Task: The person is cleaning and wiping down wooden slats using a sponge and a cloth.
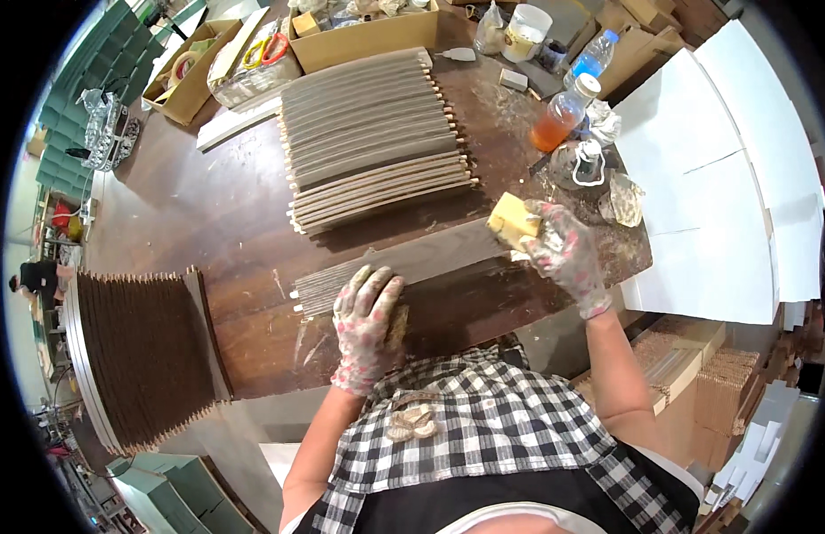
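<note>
A long thin grey wooden slat point(430, 258) lies across the brown table point(207, 231) in front of me. My left hand point(366, 325), in a patterned glove, presses down flat on the slat's left end. My right hand point(562, 254), gloved the same way, holds a yellow sponge point(512, 220) against the slat's right end. Behind the slat a row of several similar grey slats point(372, 129) lies side by side with small dowels sticking out at their ends.
A stack of dark brown slats point(145, 356) stands at the left table edge. An orange-liquid bottle point(564, 114), a water bottle point(595, 55), a white tub point(525, 31) and cardboard boxes point(363, 40) sit at the back. White panels point(724, 178) lie at right.
</note>
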Tool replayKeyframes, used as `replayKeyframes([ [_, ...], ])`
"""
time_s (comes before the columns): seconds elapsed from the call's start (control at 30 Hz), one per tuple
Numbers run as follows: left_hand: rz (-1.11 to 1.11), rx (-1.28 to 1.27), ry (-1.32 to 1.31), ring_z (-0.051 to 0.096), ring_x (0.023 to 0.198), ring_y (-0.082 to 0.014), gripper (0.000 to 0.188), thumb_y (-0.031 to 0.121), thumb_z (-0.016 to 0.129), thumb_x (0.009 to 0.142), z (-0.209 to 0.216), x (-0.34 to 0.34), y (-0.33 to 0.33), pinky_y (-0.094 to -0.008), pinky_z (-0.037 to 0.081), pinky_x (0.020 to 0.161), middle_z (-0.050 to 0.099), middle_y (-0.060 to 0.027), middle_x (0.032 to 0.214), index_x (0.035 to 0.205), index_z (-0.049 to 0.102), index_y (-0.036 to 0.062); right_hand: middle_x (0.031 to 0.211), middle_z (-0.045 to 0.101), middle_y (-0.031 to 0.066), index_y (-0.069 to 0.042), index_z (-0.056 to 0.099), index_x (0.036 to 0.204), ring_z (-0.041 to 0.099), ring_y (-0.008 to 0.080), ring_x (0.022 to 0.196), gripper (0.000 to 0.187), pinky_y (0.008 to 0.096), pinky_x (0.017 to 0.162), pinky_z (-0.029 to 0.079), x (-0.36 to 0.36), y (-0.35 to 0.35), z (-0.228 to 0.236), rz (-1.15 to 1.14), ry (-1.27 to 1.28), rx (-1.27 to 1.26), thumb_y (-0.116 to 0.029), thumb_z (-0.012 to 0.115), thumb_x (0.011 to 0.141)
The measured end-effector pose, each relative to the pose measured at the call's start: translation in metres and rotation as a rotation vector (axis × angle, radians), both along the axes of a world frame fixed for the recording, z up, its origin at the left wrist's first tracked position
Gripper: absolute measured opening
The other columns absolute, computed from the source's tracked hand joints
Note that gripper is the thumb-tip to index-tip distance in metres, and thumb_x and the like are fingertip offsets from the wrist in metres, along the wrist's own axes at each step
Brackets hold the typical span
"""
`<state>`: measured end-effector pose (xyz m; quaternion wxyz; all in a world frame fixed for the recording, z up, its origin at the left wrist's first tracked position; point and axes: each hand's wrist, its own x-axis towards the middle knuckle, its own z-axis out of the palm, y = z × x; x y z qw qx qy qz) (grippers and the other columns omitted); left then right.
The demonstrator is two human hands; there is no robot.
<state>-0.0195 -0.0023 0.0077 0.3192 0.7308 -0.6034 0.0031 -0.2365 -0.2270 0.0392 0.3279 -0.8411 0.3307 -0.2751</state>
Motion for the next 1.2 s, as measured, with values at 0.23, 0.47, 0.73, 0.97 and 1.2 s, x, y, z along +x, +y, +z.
replayKeyframes([
  [0.23,0.049,0.061,-0.16,0.048,0.121,-0.03,0.045,0.016,0.065,0.076,-0.011,-0.003,-0.01,-0.0464,0.035,0.099,0.055,-0.0069,0.126,0.12,0.059,0.0132,0.098,0.065,0.0091,-0.01,0.059,0.111,0.067,0.0216,0.081,0.036,0.0327,0.069,0.059,-0.026,0.013,0.006,0.219,0.094,-0.146,-0.022,0.072,0.079],
  [0.47,-0.067,0.022,-0.069,0.042,0.128,-0.0334,0.049,0.015,0.066,0.078,-0.011,0.002,0.0,-0.0493,0.032,0.105,0.051,-0.0124,0.131,0.126,0.054,0.0081,0.111,0.064,0.0107,-0.004,0.06,0.12,0.061,0.0201,0.102,0.046,0.0326,0.09,0.049,-0.034,0.026,0.026,0.138,-0.012,0.118,-0.014,0.07,0.076],
  [0.73,-0.229,0.085,-0.089,0.048,0.123,-0.0278,0.046,0.022,0.061,0.081,-0.024,0.008,0.012,-0.0453,0.032,0.109,0.054,-0.0141,0.128,0.124,0.056,0.0048,0.108,0.065,0.0134,-0.008,0.061,0.118,0.065,0.0267,0.095,0.045,0.0347,0.082,0.054,0.123,0.091,0.048,0.442,0.055,-0.245,-0.019,0.073,0.077],
  [0.97,-0.211,-0.095,-0.031,0.052,0.116,-0.029,0.035,0.019,0.058,0.084,-0.045,0.009,0.019,-0.0424,0.044,0.097,0.057,-0.0131,0.122,0.116,0.061,0.0052,0.107,0.063,0.0122,-0.013,0.062,0.119,0.065,0.0267,0.084,0.049,0.0372,0.074,0.053,0.214,0.129,0.033,0.6,0.231,-0.604,-0.023,0.074,0.073],
  [1.2,-0.328,0.069,0.333,0.052,0.109,-0.0308,0.027,0.016,0.052,0.092,-0.062,0.013,0.026,-0.0379,0.044,0.093,0.054,-0.0184,0.116,0.117,0.056,0.0067,0.102,0.063,0.0123,-0.009,0.064,0.112,0.065,0.0305,0.086,0.048,0.0376,0.074,0.053,0.224,0.172,0.054,0.804,0.409,-0.452,-0.014,0.076,0.066],
])
